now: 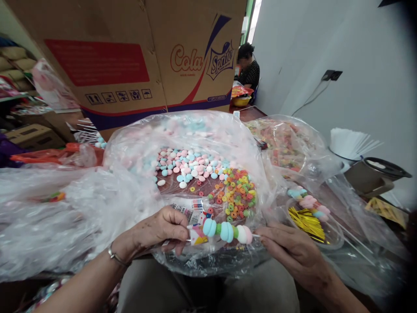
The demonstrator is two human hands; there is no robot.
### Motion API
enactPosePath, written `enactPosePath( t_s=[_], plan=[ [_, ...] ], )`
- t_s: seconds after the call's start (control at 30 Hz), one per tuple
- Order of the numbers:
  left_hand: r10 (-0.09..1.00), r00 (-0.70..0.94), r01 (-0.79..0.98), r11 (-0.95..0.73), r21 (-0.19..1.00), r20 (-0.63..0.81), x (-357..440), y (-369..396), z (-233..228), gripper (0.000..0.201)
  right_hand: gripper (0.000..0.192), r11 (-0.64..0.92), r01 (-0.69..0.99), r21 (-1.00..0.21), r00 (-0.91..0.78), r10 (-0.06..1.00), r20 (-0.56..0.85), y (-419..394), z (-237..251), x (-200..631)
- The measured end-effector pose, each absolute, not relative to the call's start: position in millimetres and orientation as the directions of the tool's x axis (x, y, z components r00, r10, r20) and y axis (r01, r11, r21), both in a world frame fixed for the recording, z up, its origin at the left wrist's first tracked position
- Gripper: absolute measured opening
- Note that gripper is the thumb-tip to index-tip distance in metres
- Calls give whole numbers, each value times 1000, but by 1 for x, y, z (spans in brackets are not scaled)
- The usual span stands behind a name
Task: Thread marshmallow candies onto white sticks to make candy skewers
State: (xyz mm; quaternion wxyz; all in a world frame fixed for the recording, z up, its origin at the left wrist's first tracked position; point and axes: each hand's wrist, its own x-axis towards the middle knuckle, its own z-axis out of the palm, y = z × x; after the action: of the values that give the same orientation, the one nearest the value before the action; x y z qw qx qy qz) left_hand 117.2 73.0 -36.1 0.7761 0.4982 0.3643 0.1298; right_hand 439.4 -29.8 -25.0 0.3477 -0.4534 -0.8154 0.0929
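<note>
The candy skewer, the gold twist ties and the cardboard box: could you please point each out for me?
candy skewer [227,231], head view, on the middle blue candy.
gold twist ties [306,222], head view, on the bundle's middle.
cardboard box [137,48], head view, on its plain brown front.

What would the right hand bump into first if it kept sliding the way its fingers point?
Probably the pink candy at the end of the skewer; the right hand points straight at it, fingertips nearly touching the stick.
</note>
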Motion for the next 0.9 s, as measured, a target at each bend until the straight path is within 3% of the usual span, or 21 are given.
enactPosePath(
  t_s=[0.27, 0.43, 0.57, 0.77, 0.9],
  plan=[
    [568, 702, 144, 478, 866, -430, 116, 74, -38, 43, 23, 641, 677, -361, -421, 740, 524, -29, -26, 438],
    [569, 672, 231, 449, 863, -475, 118, 75, -33, 31, 17, 693, 707, -141, -485, 621, 616, -30, -21, 440],
    [578, 651, 270, 429, 862, -492, 117, 77, -33, 34, 17, 714, 699, -28, -557, 568, 606, -31, -11, 442],
    [561, 662, 277, 435, 857, -498, 116, 79, -38, 35, 17, 725, 689, -17, -592, 576, 564, -30, -14, 443],
    [543, 667, 297, 434, 851, -510, 113, 78, -35, 33, 20, 709, 696, -113, -574, 644, 506, -29, -19, 439]
  ],
)
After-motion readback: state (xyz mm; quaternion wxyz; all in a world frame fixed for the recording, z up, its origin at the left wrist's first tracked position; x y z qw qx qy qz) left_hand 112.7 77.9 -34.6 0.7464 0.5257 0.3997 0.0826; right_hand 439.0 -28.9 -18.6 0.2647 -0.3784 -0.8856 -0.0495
